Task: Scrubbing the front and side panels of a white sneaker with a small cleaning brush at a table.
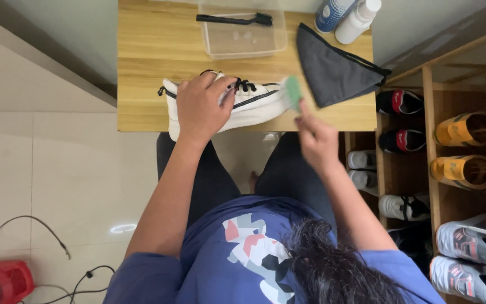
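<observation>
Here's a small wooden table (142,56) on a pale tiled floor (57,163), with a wooden shoe rack (428,112) full of pairs on the right. On the near edge of the table lies a white shoe (254,104) with black laces, its long axis running left to right, toe pointing right. The left hand (201,107) presses down over the heel and middle, fingers wrapped around it, hiding much of the upper. The right hand (316,138) pinches a small green brush (293,92) against the toe; its bristles are hard to make out. Farther back sit a clear tub (243,42) with a black brush (234,19) across it, a grey bag (333,70) and two bottles (344,14) cut off by the far edge
</observation>
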